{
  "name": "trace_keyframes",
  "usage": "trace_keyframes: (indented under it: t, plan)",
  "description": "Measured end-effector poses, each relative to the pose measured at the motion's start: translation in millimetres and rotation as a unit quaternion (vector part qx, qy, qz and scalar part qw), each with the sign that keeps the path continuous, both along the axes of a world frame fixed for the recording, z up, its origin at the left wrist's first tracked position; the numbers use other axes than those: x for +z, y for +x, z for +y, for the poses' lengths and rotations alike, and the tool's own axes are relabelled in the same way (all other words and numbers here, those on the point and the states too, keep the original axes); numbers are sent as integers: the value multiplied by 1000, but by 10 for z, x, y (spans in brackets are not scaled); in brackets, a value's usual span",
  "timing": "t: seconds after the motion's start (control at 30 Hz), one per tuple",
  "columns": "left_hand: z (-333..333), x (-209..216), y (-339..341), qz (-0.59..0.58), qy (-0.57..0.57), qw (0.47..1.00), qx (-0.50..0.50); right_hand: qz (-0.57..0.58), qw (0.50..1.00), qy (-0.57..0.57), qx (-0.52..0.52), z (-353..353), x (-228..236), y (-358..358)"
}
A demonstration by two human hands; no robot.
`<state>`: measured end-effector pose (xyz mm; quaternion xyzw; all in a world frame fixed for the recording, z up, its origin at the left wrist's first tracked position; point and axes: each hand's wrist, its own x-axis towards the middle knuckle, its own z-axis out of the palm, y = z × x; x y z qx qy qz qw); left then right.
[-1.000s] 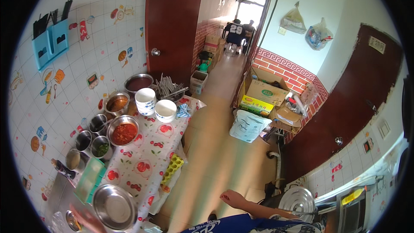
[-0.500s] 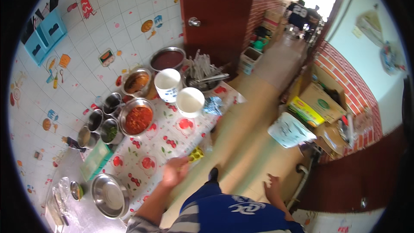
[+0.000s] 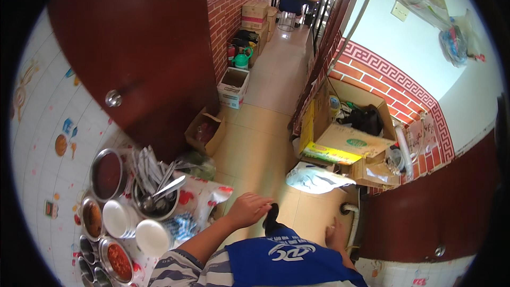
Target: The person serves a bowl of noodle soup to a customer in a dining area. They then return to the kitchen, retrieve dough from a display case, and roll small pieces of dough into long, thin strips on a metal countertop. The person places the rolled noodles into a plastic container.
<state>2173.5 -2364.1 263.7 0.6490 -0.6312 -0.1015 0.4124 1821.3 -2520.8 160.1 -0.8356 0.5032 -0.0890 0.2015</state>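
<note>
Table (image 3: 204,194), lower left: white covering printed with red fruit. Borne on it: metal bowl (image 3: 108,174), dark red contents; metal basin (image 3: 161,209), filled with spoons and other utensils; second metal bowl (image 3: 92,218), orange-brown contents; stack of white bowls (image 3: 118,219); further white bowl (image 3: 152,238), just beside the stack; checked cloth (image 3: 182,227), blue and white, crumpled; third metal bowl (image 3: 118,261), red chunky contents; small metal pots (image 3: 87,248), grouped, contents unclear.

Floor (image 3: 260,165): tan tiles. Borne on it: white carton (image 3: 232,97), open-topped; brown carton (image 3: 212,141), flaps open, near the door; pale sack (image 3: 317,178); round stool (image 3: 287,20), far end
</note>
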Motion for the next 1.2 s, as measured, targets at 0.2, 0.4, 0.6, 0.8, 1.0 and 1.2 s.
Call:
trace_keyframes:
  t: [0.2,0.4,0.6,0.8,1.0,1.2]
  plan:
    - [-805,-117,899,38,78,987,138,-124,962,-39,242,-1818,96,2302]
    - [-1503,-306,1993,79,99,951,284,-154,941,-34,299,-2797,403,4633]
    - [-2636,-627,3665,2,114,955,272,-142,959,-43,240,-4240,-118,5889]
    - [-4878,105,5525,-35,124,987,97,-197,976,-68,64,-6031,69,6846]
    - [-7054,301,6415,-27,42,999,2,-309,944,-60,-102,-7651,-140,7564]
    - [-8452,-109,7017,-28,93,994,-47,-337,910,-23,-240,-9896,50,8323]
